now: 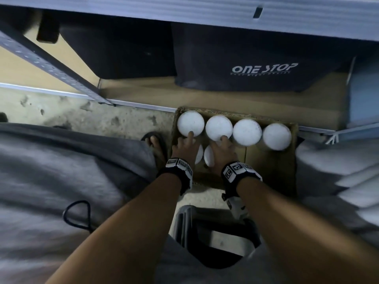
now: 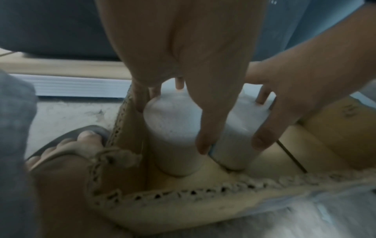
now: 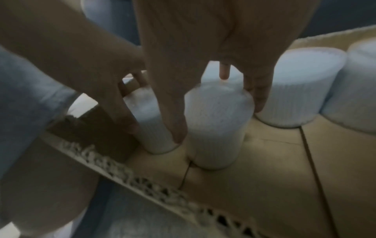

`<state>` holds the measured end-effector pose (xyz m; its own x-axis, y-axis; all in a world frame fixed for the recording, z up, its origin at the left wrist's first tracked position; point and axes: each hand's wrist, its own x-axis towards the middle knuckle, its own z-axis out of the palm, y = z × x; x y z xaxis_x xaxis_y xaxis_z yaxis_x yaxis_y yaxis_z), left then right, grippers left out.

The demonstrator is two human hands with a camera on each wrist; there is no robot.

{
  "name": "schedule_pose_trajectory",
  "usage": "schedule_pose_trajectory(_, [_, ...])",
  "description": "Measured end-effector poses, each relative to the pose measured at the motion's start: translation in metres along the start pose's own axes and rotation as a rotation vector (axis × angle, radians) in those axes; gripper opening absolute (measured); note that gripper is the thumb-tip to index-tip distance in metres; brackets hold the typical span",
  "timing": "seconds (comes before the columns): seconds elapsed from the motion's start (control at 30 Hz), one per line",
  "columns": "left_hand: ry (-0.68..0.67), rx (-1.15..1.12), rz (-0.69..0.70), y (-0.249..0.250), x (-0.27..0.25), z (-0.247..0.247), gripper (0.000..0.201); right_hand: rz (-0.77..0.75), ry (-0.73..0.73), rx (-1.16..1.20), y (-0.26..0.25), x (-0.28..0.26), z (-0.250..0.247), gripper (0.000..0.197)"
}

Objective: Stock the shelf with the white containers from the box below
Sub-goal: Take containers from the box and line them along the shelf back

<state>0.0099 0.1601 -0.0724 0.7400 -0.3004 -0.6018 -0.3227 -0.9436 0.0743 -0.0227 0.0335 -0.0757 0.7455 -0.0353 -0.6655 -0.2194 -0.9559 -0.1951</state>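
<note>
We see two white containers standing upright in the near left corner of a cardboard box [image 1: 272, 167], long axes vertical, bases on the box floor, side by side and touching or nearly so. The left container [image 2: 173, 133] sits against the box's left wall; the right container [image 3: 217, 125] stands just beside it toward the box's middle.

The head view hides most of both under the hands and shows only slivers of their round tops; it does give us the back row of four more white containers [image 1: 247, 132], lids up, along the far wall. The wrist views give us what the head view lacks: the full cylindrical sides of the near pair and the fingers on them.

Our left hand [image 2: 183, 56] comes down from above on the left container, thumb down one side, fingers down the far side, wrapped round it. Our right hand [image 3: 213, 40] does the same on the right container, thumb between the two cylinders and fingers round its far side. Whether either container is lifted off the floor we cannot tell; both look seated.

Beyond the box lie a concrete floor [image 1: 82, 115], a sandalled foot [image 1: 153, 140] at the box's left, and a low shelf holding a dark bag [image 1: 256, 64] printed ONE STOP.
</note>
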Motion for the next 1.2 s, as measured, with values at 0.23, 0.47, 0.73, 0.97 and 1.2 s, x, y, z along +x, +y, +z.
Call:
schedule_pose_trajectory(0.23, [-0.08,-0.081,0.001,-0.003,-0.005,-0.013,0.073,-0.012,-0.015,0.038,0.007,-0.014,-0.019,0.08])
schedule_pose_trajectory(0.47, [-0.072,-0.135,0.031,0.007,-0.033,-0.059,0.082,0.041,-0.037,0.081,0.007,-0.047,-0.058,0.076])
schedule_pose_trajectory(0.73, [0.117,-0.072,0.122,0.026,-0.091,-0.14,0.078,-0.033,0.093,0.021,0.001,-0.093,-0.117,0.077])
schedule_pose_trajectory(0.97, [0.197,-0.012,0.171,0.038,-0.13,-0.216,0.087,-0.038,0.274,0.007,0.008,-0.159,-0.192,0.073])
schedule_pose_trajectory(1.2, [0.314,-0.045,0.24,0.047,-0.174,-0.283,0.088,-0.108,0.443,0.019,0.009,-0.217,-0.249,0.088])
